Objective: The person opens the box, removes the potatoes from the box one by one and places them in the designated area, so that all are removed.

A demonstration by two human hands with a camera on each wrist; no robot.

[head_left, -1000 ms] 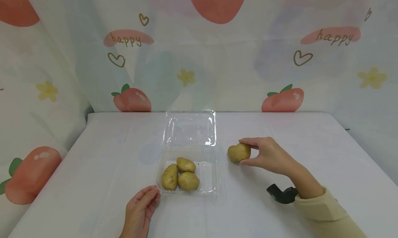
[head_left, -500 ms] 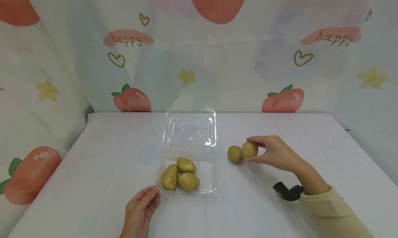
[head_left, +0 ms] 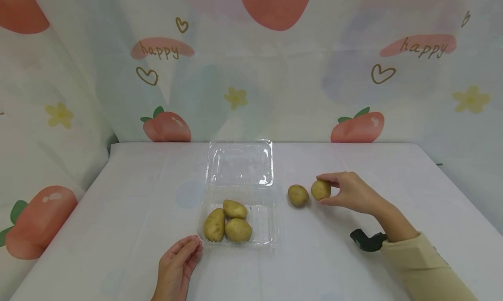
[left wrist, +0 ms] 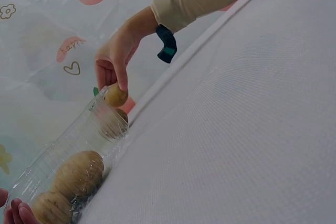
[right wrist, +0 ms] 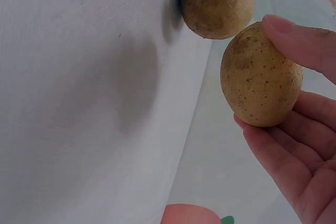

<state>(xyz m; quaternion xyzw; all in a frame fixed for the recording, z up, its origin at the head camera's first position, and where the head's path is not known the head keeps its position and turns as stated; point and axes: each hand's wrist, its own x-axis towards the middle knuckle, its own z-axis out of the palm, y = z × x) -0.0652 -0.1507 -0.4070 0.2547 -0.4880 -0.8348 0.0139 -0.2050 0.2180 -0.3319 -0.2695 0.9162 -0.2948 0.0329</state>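
In the head view my right hand (head_left: 351,194) pinches a round potato (head_left: 321,190) between thumb and fingers. The right wrist view shows this potato (right wrist: 261,74) raised off the cloth, its shadow falling to one side. Just left of it another potato (head_left: 298,195) lies on the table. A clear plastic clamshell box (head_left: 263,224) stands in the middle, its lid (head_left: 239,163) folded back. Three potatoes, one of them a longer potato (head_left: 214,225), sit together in the left part of its base. My left hand (head_left: 178,264) pinches the box's near left corner.
A white cloth (head_left: 137,213) covers the table. Behind it and at both sides hang printed curtains (head_left: 283,87) with fruit and flowers. A black curved wrist mount (head_left: 367,240) juts from the right sleeve's cuff, low over the table.
My right hand has moved right with its potato, away from the potato on the table, so a gap now shows between the two. The left hand and the box have stayed put.
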